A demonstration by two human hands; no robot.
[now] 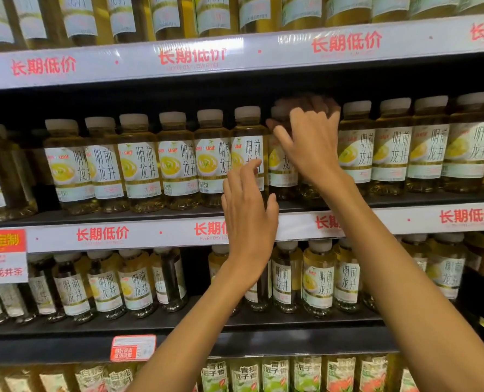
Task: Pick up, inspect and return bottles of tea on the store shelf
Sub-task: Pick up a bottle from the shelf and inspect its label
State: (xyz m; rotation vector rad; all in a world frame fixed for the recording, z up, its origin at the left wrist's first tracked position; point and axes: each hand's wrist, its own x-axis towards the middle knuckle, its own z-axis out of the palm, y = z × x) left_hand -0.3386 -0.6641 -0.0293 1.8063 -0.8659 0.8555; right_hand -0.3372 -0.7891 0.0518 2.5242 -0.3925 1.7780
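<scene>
Shelves point(404, 219) are filling the whole frame, four tiers with white price strips printed in red. Two bare forearms are rising from the bottom edge toward the second tier at the centre.

The right hand point(310, 145) is reaching highest, right of centre, with its back to the camera, fingers spread and lightly bent around the neck and shoulder of a bottle point(281, 171) standing in the row; part of the hand is blurred, so I cannot tell whether it is really gripping or only touching. The left hand point(247, 210) is hovering lower, at centre, fingers straight and loosely apart, holding nothing, its fingertips lying over the label of the neighbouring bottle point(246, 142) to the left.

The row point(139, 162) of tea bottles is standing upright across the second tier, each with a pale cap, white label and clear yellow liquid. More of the same are lining the top tier and the third tier, and differently labelled bottles point(274, 374) are showing along the bottom edge.
</scene>
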